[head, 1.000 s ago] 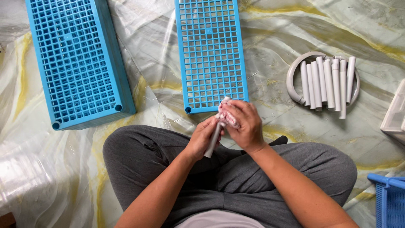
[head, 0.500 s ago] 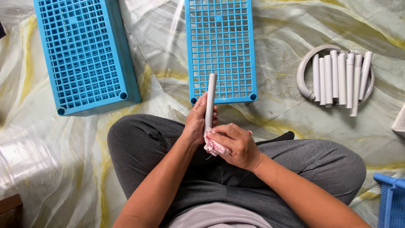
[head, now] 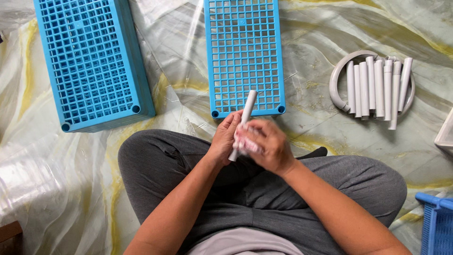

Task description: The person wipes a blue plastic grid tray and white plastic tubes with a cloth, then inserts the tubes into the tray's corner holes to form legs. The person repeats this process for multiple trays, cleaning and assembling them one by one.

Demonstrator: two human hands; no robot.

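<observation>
Tube Held Over the Lap, Cloth Wrapped Round It

Tube (head: 245, 115), white, short and stiff-looking, stands tilted above the person's lap, its far end leaning toward the near edge of the middle blue crate (head: 244, 56). The left hand (head: 225, 139) grasps its lower part from the left. The right hand (head: 268, 144) is closed round a pinkish cloth (head: 243, 141) pressed against the tube's middle. The tube looks light and rigid, probably plastic, with a smooth surface that could slip; a hold near one end, as the left hand has, leaves the rest of the length free.

The person sits cross-legged in grey trousers (head: 188, 165) on a floor covered with clear plastic sheet (head: 56, 179). A second blue crate (head: 89, 61) lies bottom-up at far left. At far right, well apart from the hands, a row of similar white tubes (head: 377, 87) lies across a white ring (head: 336, 82). Part of another blue basket (head: 436, 222) shows at near right.
</observation>
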